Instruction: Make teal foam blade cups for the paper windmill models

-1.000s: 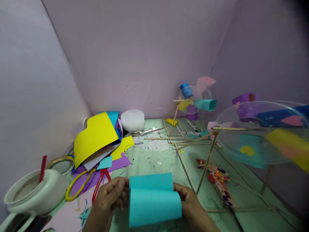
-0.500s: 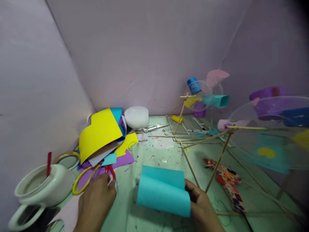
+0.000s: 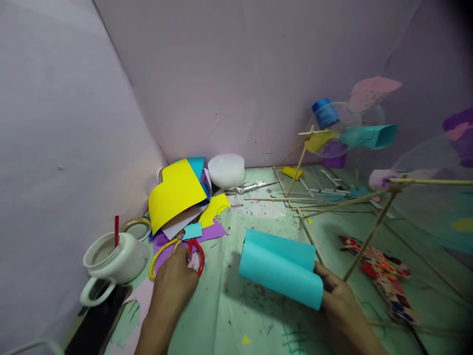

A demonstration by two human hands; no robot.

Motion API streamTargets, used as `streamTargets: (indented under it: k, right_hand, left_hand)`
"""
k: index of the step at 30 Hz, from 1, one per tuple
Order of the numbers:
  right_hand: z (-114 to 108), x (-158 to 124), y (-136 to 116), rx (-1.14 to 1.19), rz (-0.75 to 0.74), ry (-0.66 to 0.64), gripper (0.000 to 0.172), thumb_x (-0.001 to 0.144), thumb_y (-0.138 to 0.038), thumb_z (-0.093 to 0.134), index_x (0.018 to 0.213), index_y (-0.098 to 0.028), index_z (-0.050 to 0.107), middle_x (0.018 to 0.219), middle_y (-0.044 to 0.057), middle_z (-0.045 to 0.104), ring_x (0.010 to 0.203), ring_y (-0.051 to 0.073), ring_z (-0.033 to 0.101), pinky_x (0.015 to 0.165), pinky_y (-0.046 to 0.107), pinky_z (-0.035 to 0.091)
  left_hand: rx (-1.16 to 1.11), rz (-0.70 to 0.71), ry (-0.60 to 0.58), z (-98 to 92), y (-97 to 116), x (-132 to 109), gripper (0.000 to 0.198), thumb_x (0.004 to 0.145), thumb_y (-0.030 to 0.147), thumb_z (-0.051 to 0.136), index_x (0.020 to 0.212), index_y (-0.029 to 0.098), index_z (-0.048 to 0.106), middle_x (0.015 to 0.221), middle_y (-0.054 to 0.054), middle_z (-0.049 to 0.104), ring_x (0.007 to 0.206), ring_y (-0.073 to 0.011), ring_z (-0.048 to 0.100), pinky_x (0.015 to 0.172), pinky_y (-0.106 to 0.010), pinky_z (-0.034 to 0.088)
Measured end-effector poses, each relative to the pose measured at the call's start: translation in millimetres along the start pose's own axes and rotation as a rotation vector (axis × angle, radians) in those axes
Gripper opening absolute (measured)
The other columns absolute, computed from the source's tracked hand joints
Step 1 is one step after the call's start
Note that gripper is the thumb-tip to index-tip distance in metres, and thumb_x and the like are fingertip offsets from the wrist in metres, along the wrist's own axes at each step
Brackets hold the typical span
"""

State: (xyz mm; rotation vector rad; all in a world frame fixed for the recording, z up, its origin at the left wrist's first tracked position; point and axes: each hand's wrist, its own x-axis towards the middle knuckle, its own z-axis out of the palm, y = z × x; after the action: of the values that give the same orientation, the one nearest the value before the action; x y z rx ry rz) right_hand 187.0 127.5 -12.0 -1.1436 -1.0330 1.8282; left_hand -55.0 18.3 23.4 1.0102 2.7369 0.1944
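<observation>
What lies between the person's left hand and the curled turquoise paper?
In the head view, a red handle loop sits by the left hand, then a stretch of green tabletop runs to the curled turquoise paper in the right hand.

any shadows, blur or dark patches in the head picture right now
In the head view, a soft shadow falls on the table below the blue paper; in the head view, the clear disc near the right edge looks hazy; in the head view, the top right corner goes black.
</observation>
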Motion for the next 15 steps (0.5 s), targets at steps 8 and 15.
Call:
streamTargets:
  k: [8, 15]
  right_hand:
    - [3.9, -1.1, -1.2, 0.092, 0.002, -0.027, 0.038, 0.047, -0.017, 0.08, 0.085, -0.018, 0.073, 0.078, 0.008, 0.074, 0.078, 0.029, 0.068, 0.069, 0.036, 0.053]
    - [3.3, 1.2, -0.7, 0.13, -0.048, -0.069, 0.036, 0.048, -0.016, 0.08, 0.083, -0.019, 0.073, 0.078, 0.006, 0.074, 0.078, 0.027, 0.067, 0.071, 0.035, 0.053]
  left_hand:
    - [-1.403, -0.181, 0.031, -15.3, -5.4, -1.2, 0.055, 0.052, 0.029, 0.076, 0.099, 0.018, 0.05, 0.054, 0.007, 0.052, 0.04, -0.0071, 0.043, 0.039, -0.017, 0.03]
    - [-1.731, -0.144, -0.239, -34.9, -23.6, -15.8, 0.026, 0.051, 0.018, 0.073, 0.062, 0.017, 0.05, 0.045, 0.008, 0.037, 0.034, -0.0011, 0.029, 0.027, -0.011, 0.023]
